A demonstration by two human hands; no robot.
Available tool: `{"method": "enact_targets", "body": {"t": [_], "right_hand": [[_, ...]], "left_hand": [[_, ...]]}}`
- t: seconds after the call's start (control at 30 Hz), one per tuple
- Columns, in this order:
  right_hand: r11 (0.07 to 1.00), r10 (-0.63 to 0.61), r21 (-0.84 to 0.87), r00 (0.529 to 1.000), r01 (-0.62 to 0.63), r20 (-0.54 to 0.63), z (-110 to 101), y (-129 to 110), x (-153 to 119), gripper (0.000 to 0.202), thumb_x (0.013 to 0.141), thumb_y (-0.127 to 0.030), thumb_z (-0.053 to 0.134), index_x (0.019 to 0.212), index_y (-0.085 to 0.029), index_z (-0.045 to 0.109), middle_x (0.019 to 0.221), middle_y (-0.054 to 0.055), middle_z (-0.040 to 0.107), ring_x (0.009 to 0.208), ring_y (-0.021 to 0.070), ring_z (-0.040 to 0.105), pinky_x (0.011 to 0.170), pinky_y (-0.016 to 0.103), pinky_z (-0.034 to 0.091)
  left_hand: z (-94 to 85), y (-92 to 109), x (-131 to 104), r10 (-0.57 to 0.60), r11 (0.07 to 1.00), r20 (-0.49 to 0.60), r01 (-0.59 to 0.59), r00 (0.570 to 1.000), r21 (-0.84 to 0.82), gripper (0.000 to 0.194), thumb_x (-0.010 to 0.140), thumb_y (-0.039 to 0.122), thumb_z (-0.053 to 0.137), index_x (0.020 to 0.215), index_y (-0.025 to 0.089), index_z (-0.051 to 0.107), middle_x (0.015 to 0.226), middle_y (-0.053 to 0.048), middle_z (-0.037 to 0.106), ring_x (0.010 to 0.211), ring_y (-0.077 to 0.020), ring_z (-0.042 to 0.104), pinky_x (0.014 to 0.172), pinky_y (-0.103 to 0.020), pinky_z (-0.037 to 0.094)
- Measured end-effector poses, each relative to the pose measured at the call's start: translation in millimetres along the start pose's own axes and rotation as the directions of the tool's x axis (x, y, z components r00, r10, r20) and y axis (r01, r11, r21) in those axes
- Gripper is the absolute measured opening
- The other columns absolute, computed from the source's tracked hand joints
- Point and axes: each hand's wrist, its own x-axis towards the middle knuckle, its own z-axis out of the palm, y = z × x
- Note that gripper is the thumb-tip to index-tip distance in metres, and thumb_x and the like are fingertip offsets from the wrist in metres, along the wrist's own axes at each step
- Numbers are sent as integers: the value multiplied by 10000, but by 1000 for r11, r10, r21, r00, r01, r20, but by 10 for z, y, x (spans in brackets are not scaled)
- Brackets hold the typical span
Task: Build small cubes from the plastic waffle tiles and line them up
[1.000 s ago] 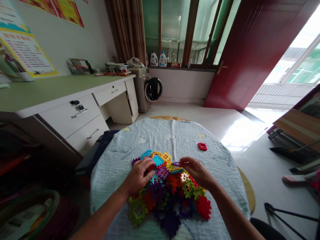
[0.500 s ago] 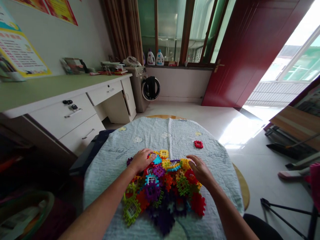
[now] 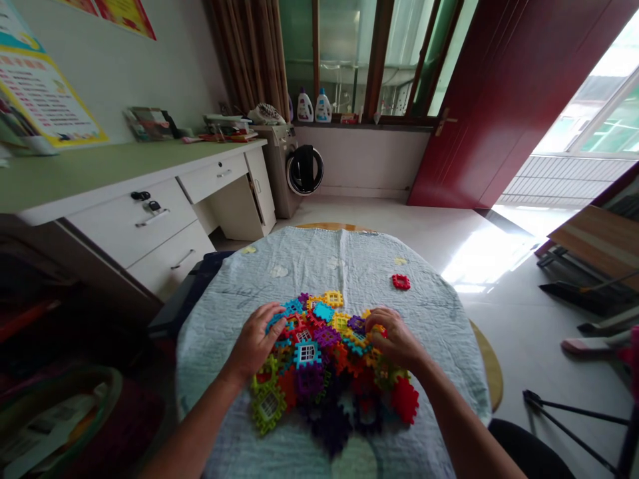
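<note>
Colourful plastic interlocking blocks [image 3: 308,352], square with toothed edges and some with window grids, lie heaped on the cloth-covered round table. At the heap's left edge, my left hand [image 3: 258,338] rests against blue blocks [image 3: 292,308], its thumb and fingers apart. On the opposite side, my right hand [image 3: 397,339] curls its fingers down over a yellow and red block [image 3: 380,330], partly hidden by the hand. A dark purple block [image 3: 332,426] lies at the near side of the heap, a red one [image 3: 405,400] at its right.
One red frame-shaped block [image 3: 401,282] lies apart on the pale cloth [image 3: 349,256], beyond my right hand. To the left stand a desk with drawers [image 3: 164,229] and a basket [image 3: 107,399]. A black tripod leg [image 3: 574,407] stands on the floor at right.
My left hand has drawn back to the left and nearer, uncovering blue and purple blocks. My right hand's fingers have curled down onto the heap's right side. The view has shifted slightly.
</note>
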Motion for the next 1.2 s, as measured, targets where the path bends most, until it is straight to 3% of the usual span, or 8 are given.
{"method": "enact_targets", "body": {"t": [0.13, 0.27, 0.4, 0.53, 0.73, 0.9, 1.07, 1.2], "right_hand": [[993, 116, 6, 990, -116, -76, -41, 12, -23, 150, 712, -167, 489, 731, -227, 626, 821, 21, 675, 871, 203, 614, 967, 384, 401], [982, 187, 15, 961, -188, -203, 7, 55, -13, 167, 809, -304, 507, 843, -219, 646, 906, 53, 688, 911, 223, 610, 878, 364, 449], [987, 150, -31, 975, -157, -164, 88, 72, 6, 296, 828, -422, 571, 1013, -209, 663, 1046, 82, 696, 1039, 259, 598, 960, 420, 420], [994, 95, -45, 981, -104, -168, 138, 111, 25, 271, 817, -368, 581, 1023, -213, 665, 1023, 80, 705, 1004, 248, 623, 958, 428, 435], [962, 260, 170, 902, -213, -344, 12, 373, 26, 284, 832, -285, 467, 1033, -209, 652, 1005, 78, 719, 909, 207, 678, 838, 363, 531], [968, 251, 63, 932, -244, -261, -29, 447, -2, 340, 776, -244, 526, 1078, -208, 676, 1115, 86, 713, 1067, 249, 640, 951, 441, 487], [994, 110, -6, 987, -112, -116, 118, 160, 10, 369, 747, -281, 649, 1109, -210, 665, 1097, 94, 701, 1071, 276, 617, 988, 488, 446], [993, 21, 120, 990, -4, -138, 205, -8, 10, 409, 760, -241, 636, 1168, -219, 615, 1110, 82, 663, 1050, 229, 616, 955, 426, 480]], "left_hand": [[36, -352, -2, -49, 993, -119, 62, 992, 104, 476, 895, 557, 424, 1057, 186, 674, 1207, -116, 641, 1199, -271, 564, 1085, -461, 422], [156, -552, 20, -41, 978, -192, 79, 981, 193, 476, 904, 551, 393, 1020, 185, 674, 1157, -125, 662, 1146, -279, 588, 1054, -471, 440], [224, -590, -9, -24, 975, -214, 71, 976, 213, 452, 918, 537, 388, 1006, 193, 669, 1115, -112, 681, 1093, -275, 611, 1022, -461, 458], [209, -587, -20, -32, 984, -218, 68, 976, 162, 442, 926, 527, 391, 1013, 190, 663, 1104, -104, 690, 1088, -263, 619, 1022, -439, 462], [191, -593, -14, -25, 989, -222, 57, 975, 137, 437, 922, 534, 400, 1007, 192, 658, 1088, -104, 695, 1078, -265, 626, 1013, -435, 466], [196, -598, -21, -14, 990, -220, 46, 975, 137, 431, 923, 527, 403, 994, 189, 661, 1090, -105, 692, 1079, -263, 622, 1014, -439, 463], [206, -615, -20, -15, 989, -216, 47, 976, 143, 421, 926, 518, 407, 994, 188, 660, 1092, -107, 688, 1080, -263, 615, 1017, -441, 458], [206, -620, -20, -4, 988, -217, 38, 976, 151, 412, 925, 516, 412, 979, 191, 658, 1076, -105, 688, 1069, -262, 617, 1013, -443, 460]]}}
